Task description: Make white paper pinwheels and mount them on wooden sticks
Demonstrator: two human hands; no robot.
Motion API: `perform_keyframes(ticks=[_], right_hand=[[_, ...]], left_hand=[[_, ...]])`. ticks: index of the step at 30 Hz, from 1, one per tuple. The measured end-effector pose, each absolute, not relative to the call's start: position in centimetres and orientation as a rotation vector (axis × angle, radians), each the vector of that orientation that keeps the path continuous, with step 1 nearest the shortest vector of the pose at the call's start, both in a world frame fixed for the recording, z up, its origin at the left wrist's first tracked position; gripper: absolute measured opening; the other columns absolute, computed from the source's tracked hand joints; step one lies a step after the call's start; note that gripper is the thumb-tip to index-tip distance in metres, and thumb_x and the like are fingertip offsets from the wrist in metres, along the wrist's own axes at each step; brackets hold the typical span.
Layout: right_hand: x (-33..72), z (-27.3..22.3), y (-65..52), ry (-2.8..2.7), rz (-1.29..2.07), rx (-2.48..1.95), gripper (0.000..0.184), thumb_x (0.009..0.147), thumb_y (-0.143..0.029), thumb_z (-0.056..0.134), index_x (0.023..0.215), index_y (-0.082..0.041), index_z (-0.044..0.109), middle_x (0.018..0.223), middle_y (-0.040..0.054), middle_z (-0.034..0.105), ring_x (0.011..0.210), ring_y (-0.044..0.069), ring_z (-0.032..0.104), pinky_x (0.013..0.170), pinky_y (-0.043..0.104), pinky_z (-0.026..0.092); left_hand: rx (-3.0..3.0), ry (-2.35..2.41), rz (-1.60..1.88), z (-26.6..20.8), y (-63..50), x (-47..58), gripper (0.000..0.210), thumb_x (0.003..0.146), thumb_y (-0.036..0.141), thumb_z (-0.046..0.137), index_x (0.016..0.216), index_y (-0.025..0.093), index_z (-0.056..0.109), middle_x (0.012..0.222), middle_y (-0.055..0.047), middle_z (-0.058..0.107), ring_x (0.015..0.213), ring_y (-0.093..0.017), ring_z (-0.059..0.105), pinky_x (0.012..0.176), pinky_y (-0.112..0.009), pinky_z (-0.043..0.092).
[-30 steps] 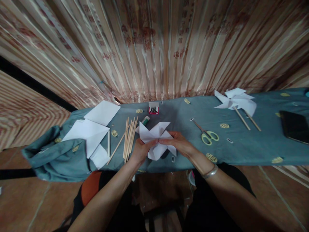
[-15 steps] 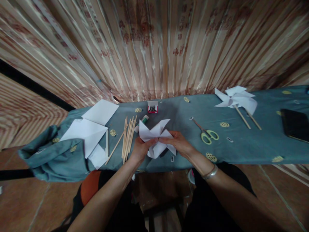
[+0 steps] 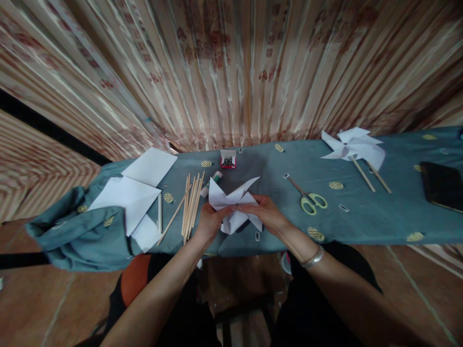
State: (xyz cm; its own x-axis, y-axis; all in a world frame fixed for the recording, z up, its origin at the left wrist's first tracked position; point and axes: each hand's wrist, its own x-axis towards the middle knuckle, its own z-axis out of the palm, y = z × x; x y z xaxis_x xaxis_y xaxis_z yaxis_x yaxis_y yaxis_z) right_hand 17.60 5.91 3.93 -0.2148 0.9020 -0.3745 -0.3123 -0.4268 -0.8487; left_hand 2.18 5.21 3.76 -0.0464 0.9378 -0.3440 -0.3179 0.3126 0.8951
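A white paper pinwheel (image 3: 235,222) is held just above the near side of the table, its pointed blades folded in toward the centre. My left hand (image 3: 210,222) grips it from the left, thumb pressed on the middle. From the right, my right hand (image 3: 266,213) pinches it the same way, and the two thumbs meet at the centre. The fingers underneath are hidden by the paper. Behind the pinwheel lies a green and white glue stick (image 3: 211,185). A small red box (image 3: 228,160) stands open farther back, with small dark pieces inside.
Several wooden sticks (image 3: 191,207) lie left of my hands, beside white paper sheets (image 3: 141,193). To the right are green-handled scissors (image 3: 308,200), finished-looking pinwheels on sticks (image 3: 356,147) and a black phone (image 3: 442,185). A pleated curtain (image 3: 231,72) hangs behind the cloth-covered table (image 3: 379,217).
The pinwheel has tilted slightly in my hands, its upper right blade reaching a little farther right. Both hands keep their hold at the centre.
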Motion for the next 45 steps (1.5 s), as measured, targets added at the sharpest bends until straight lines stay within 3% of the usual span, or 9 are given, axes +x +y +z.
perform_keyframes(ticks=[17,35,45], right_hand=[[17.8,3.8,5.8,-0.817,1.747,-1.134,0.034,0.051,-0.030,0.088,0.081,-0.017,0.079,0.077,0.0020,0.077,0.067,0.018,0.068,0.071,0.031,0.052],[17.8,3.7,5.7,-0.797,1.736,-1.151,0.034,0.050,-0.031,0.089,0.079,-0.017,0.079,0.074,0.0029,0.077,0.064,0.019,0.068,0.069,0.032,0.053],[17.7,3.8,5.6,-0.813,1.718,-1.147,0.033,0.050,-0.034,0.090,0.077,-0.017,0.080,0.072,0.0036,0.077,0.063,0.019,0.069,0.068,0.032,0.054]], left_hand=[[0.717,1.212,1.153,4.0,5.6,2.4,0.046,0.038,0.026,0.092,0.077,0.012,0.074,0.076,-0.007,0.077,0.073,-0.025,0.071,0.077,-0.038,0.057],[0.765,1.182,1.122,3.2,5.8,2.2,0.042,0.046,0.026,0.090,0.082,0.014,0.073,0.083,-0.009,0.076,0.083,-0.028,0.072,0.078,-0.039,0.057],[0.766,1.188,1.108,3.0,5.9,2.2,0.041,0.043,0.025,0.091,0.078,0.014,0.072,0.079,-0.009,0.075,0.076,-0.026,0.071,0.073,-0.038,0.057]])
